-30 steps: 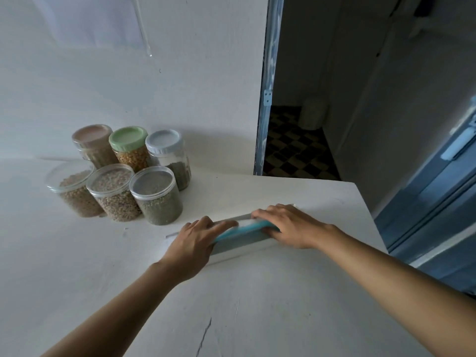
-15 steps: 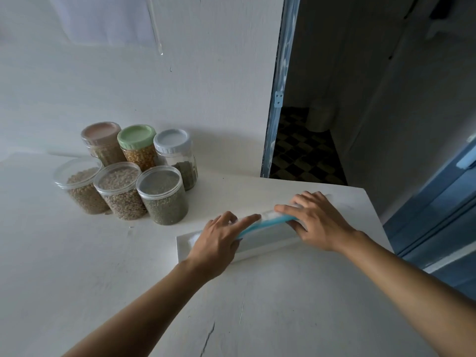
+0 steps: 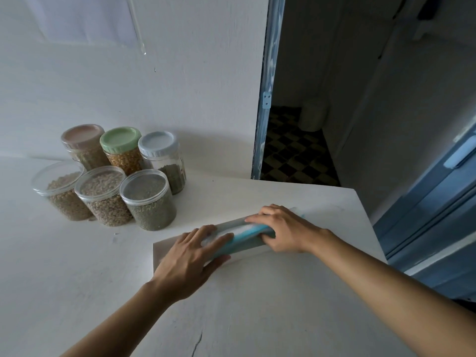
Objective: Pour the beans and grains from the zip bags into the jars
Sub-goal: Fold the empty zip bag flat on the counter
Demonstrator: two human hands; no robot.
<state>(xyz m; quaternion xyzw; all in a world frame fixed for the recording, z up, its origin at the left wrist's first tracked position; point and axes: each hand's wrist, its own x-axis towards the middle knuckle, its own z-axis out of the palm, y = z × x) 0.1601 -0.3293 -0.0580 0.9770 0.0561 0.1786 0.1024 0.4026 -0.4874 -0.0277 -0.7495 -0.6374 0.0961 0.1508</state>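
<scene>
1. Zip bag [image 3: 244, 229] and jars sit on the same white table [image 3: 77, 279]. The bag is at the right end near the open doorway [image 3: 296, 150], and the jars are well apart from it, against the wall.
2. Six jars [image 3: 148, 199] stand close together in two rows. The back three have pink, green and pale-blue screw lids, and the front three have clear lids. All of them are closed and hold beans or grains. I'd guess they were grouped there to leave the near side of the table free for handling.
3. The zip bag is rolled into a loose tube lying slantwise. It looks empty, or nearly so. I take it the pouring from this bag is finished and the bag is being tidied away.
4. A flat white layer [image 3: 164, 253] lies under the roll. I cannot tell whether it is the bag's unrolled part or something separate.
5. The left hand [image 3: 190, 256] lies over the near end, with its fingers stretched across the top and its thumb against the near side. It seems to be pinning the roll so it can't spring open.
6. The right hand [image 3: 283, 230] is on the far end, with its fingers curled over the roll and its thumb tucked beneath, holding the roll tight.
7. The teal zip strip [image 3: 253, 231] shows between the hands, on the outside of the roll.
</scene>
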